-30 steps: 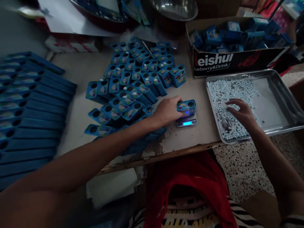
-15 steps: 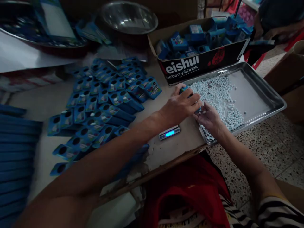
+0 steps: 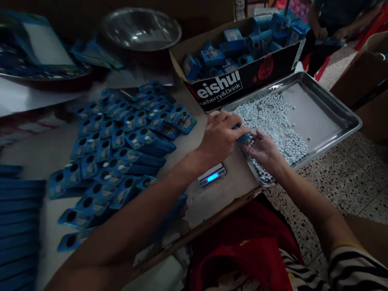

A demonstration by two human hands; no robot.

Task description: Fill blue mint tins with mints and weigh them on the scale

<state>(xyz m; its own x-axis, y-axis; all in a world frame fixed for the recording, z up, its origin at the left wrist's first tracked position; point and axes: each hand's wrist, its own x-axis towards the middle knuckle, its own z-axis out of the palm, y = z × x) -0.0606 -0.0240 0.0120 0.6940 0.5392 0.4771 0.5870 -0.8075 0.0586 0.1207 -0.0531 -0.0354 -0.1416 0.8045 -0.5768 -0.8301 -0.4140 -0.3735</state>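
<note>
One small blue box (image 3: 243, 138), mostly hidden, is clasped by the closed left hand (image 3: 220, 135) at the rim of the tray (image 3: 331, 98), with the half-open right hand (image 3: 264, 150) cupped beside it.

hands — 2, left hand (image 3: 220, 137) and right hand (image 3: 263, 150) | shallow rectangular steel tray (image 3: 318, 117) 1 | round steel bowl (image 3: 142, 28) 1 | black printed cardboard carton (image 3: 257, 76) 1 | small pocket scale with lit blue display (image 3: 211, 176) 1 | small blue cardboard boxes (image 3: 121, 141) — dozens, uncounted | pale round pellets (image 3: 273, 115) hundreds

Worn table (image 3: 218, 194); blue boxes (image 3: 121, 137), scale (image 3: 211, 175), tray (image 3: 315, 117)
</note>
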